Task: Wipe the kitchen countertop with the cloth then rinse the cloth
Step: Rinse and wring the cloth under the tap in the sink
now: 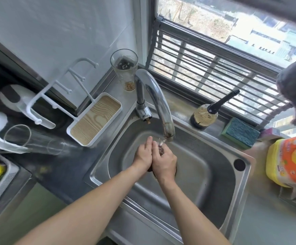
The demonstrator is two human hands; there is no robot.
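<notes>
Cloth: can't place it for sure. Nothing like fabric shows between the hands; a grey fuzzy thing (pixel 295 89) hangs at the top-right edge by the window, poss. the cloth hung up, but too blurred and cropped to say. Left hand (pixel 142 155) and right hand (pixel 164 160) sit together over the sink (pixel 219 156), sides touching, fingers fairly straight and pressed close, not curled round anything I can see; a small dark patch shows at the right fingertips where the water lands, can't tell what it is. They're held there bc the stream from the faucet (pixel 157 101) falls right on that spot, and low in the basin so splash stays inside. Judging by this, the cloth rinse is prob. over or nearly so and the hands themselves are getting rinsed. Outward: a blue-green sponge (pixel 240 132) and a dark soap bottle (pixel 204 116) sit on the back ledge within reach of the tap; a tall glass (pixel 124 68) stands in the corner behind the faucet; a white tray (pixel 95 119) w/ wood-grain base rests on the counter (pixel 55 174) left of the sink, a glass (pixel 36 138) lying on its side next to it; an orange-yellow pack (pixel 292 160) is at right.
</notes>
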